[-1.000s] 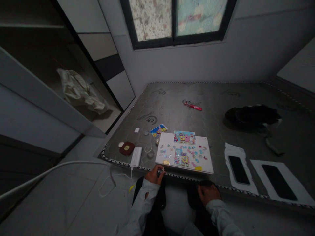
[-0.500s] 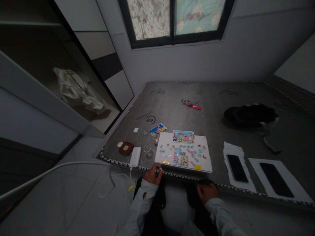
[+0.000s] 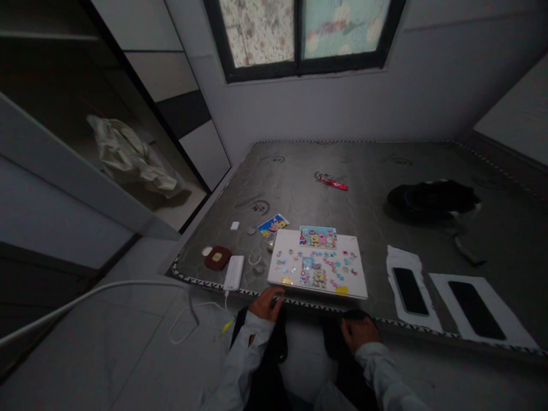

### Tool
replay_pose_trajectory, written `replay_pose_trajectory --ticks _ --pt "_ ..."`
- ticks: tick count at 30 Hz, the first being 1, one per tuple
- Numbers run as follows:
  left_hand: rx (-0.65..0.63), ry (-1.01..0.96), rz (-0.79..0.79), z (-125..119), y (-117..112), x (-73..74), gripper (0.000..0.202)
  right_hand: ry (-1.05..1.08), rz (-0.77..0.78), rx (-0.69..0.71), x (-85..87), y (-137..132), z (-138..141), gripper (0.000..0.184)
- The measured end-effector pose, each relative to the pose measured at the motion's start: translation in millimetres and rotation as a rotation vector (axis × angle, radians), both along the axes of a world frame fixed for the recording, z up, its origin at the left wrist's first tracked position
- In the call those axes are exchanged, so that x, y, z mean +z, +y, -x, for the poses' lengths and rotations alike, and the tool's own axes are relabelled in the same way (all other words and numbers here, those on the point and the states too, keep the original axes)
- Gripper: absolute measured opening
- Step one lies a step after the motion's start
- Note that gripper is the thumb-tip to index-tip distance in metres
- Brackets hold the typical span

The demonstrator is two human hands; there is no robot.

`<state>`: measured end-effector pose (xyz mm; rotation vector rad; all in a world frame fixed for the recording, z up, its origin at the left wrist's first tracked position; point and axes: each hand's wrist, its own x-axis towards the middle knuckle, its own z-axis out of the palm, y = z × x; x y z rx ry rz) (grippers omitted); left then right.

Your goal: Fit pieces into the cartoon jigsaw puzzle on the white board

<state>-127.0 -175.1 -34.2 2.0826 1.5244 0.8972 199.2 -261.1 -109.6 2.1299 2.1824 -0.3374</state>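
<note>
My left hand (image 3: pixel 266 305) is just off the front edge of the white board (image 3: pixel 278 242), with its fingers curled and the thumb close to the fingertips. A small pale puzzle piece showed there a moment ago; the fingers now mostly hide it. Resting on my right knee, my right hand (image 3: pixel 359 334) is closed, and nothing shows in it. On the board, a partly joined puzzle (image 3: pixel 319 278) with cartoon figures lies near the front. Loose puzzle pieces (image 3: pixel 336 265) are scattered around it. A cartoon picture card (image 3: pixel 318 237) lies at the board's back edge.
Left of the board are a white power bank (image 3: pixel 234 273) with a cable, a brown case (image 3: pixel 218 258), clear round lids (image 3: pixel 254 258) and a blue picture card (image 3: pixel 273 226). Two phones (image 3: pixel 410 291) lie on white sheets at right. Behind are a red packet (image 3: pixel 333 182) and a black bag (image 3: pixel 434 200).
The fingers of my left hand have turned and curled inward, hiding the small piece visible at their tips before. My right hand stays on the knee. The view has shifted slightly.
</note>
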Motion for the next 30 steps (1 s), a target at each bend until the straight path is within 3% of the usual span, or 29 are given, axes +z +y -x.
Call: replay_pose_trajectory --ticks 4,11,20,30 --pt "-0.028 0.009 -0.016 0.0 -0.7 1.9 0.019 -0.004 0.0 0.007 0.6 0.3 0.2 0.048" --pt "-0.014 0.047 0.113 -0.9 -3.0 8.4 0.021 -0.017 -0.003 0.005 2.5 -0.4 1.3 0.05" --pt "-0.052 -0.014 -0.021 -2.2 -2.8 -1.5 0.024 -0.026 -0.006 -0.004 0.0 -0.6 -0.3 0.05" --pt "0.029 0.111 0.147 -1.3 -5.0 -0.8 0.014 -0.015 0.0 0.002 -2.9 -0.5 -1.1 0.05"
